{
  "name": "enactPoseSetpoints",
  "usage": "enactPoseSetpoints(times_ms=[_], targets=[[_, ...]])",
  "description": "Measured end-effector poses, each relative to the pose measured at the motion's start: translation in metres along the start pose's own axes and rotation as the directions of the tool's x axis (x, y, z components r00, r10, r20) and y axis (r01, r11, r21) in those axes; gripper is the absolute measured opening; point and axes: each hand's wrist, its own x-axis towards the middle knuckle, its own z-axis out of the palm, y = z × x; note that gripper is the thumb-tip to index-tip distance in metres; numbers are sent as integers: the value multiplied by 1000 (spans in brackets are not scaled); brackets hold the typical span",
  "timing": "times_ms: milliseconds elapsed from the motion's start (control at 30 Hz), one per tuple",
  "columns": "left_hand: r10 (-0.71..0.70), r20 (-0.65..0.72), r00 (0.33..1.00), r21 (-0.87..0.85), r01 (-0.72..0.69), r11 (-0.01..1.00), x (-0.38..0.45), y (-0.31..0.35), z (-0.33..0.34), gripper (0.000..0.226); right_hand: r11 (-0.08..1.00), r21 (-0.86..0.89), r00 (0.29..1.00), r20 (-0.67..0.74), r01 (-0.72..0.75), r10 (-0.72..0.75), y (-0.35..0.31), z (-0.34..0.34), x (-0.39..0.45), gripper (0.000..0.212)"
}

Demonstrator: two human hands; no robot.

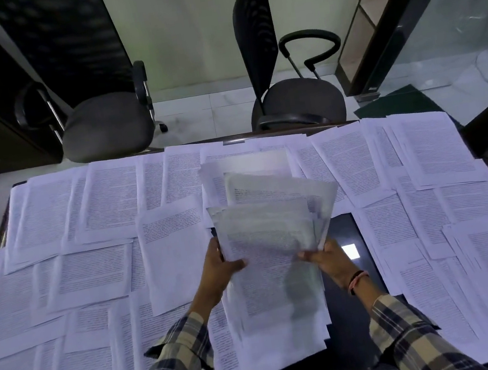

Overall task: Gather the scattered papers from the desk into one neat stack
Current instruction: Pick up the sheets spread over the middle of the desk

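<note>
Both hands, left hand and right hand, pinch a fanned, motion-blurred bundle of papers, print totally unreadable.

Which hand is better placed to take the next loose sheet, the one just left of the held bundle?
Probably the left hand. That sheet lies right beside it, while the right hand grips the bundle on its far side.

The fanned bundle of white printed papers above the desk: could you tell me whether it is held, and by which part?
Both hands hold the fanned bundle of white printed papers: left hand and right hand grip its near lower edge.
</note>
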Motion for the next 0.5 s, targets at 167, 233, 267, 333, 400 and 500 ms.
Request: enactPoseSetpoints(times_ms=[167,233,267,333,400,500], targets=[[115,22,993,-22,-114,993,-3,33,0,61,990,-11,990,32,139,-138,-41,-1,4,34],[147,29,989,29,-147,989,-6,47,2,41,976,-58,977,27,211,-210,-55,1,6,42],[156,10,988,30,-157,987,-8,54,4,34,966,-76,969,13,246,-246,-65,4,5,44],[197,-48,979,28,-196,980,-11,69,7,27,944,-73,946,-16,320,-322,-81,7,4,43],[243,-106,964,39,-240,970,-13,86,9,20,920,-31,919,-50,391,-392,-96,11,2,43],[315,-154,936,44,-312,949,-14,103,12,20,880,-7,876,-93,475,-474,-107,13,3,50]])
